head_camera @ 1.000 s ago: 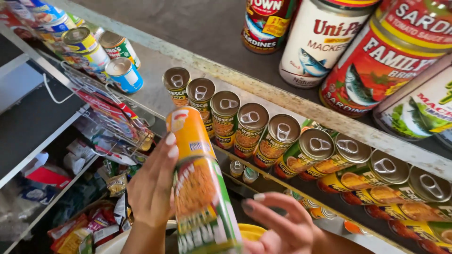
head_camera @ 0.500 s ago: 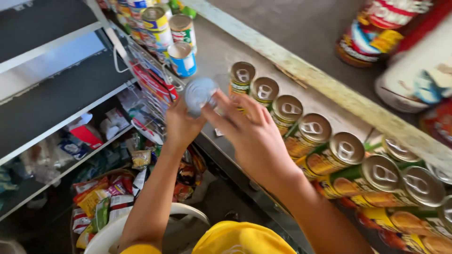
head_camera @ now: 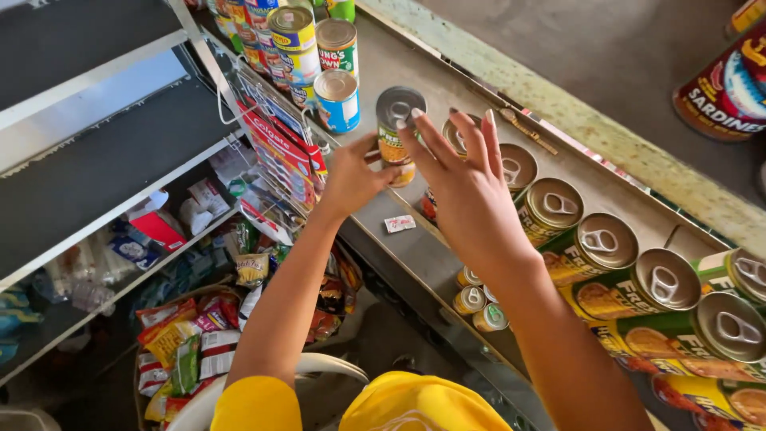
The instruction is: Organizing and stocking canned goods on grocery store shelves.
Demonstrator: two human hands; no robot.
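Note:
I look down at a grey metal shelf point(head_camera: 415, 247) with a row of green and yellow cans. My left hand point(head_camera: 351, 175) grips a tall green and yellow can point(head_camera: 397, 132) with a pull-ring lid, upright at the left end of that row. My right hand point(head_camera: 463, 187) has its fingers spread, the fingertips touching the same can's top rim and side. The row of like cans point(head_camera: 606, 255) runs off to the right behind my right forearm.
A blue-labelled can point(head_camera: 337, 100) and several other cans stand just left of the held can. A rack of red sachets point(head_camera: 279, 156) hangs off the shelf front. Small tins point(head_camera: 475, 307) sit on a lower shelf. Snack packets point(head_camera: 187, 339) fill a basket below.
The view has shifted right and closer. The can that I held high a second ago now stands at the row's left end, with both hands still on it.

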